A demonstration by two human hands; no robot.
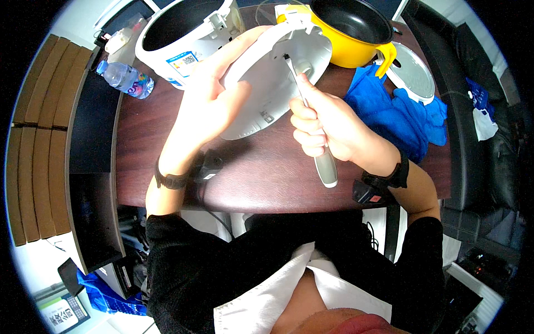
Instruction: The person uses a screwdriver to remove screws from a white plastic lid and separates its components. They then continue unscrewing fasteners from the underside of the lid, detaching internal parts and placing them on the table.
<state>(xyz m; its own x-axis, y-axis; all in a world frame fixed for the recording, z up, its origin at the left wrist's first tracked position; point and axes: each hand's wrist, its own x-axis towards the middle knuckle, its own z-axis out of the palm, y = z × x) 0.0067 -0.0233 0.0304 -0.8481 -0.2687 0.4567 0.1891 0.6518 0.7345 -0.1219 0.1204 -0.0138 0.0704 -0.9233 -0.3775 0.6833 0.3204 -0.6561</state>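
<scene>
My left hand [214,103] grips a white oval appliance lid [261,106], apparently a rice cooker's, by its left rim. The lid is tilted up with its hollow inner side toward me. My right hand [328,119] is closed around a slim tool with a grey and white handle [326,168]. Its thin shaft reaches into the lid, and the small dark tip is at the inner wall near a small dark spot. Whether that tip is bristle or metal I cannot tell. Behind my left hand stands the white rice cooker body [161,55] with a dark interior.
A yellow pot [356,51] with a black inside stands at the back right. Near it lie a blue cloth [389,114] and a grey-white round lid [413,75]. A water bottle [125,79] is at the table's left edge. Small black devices rest by both wrists.
</scene>
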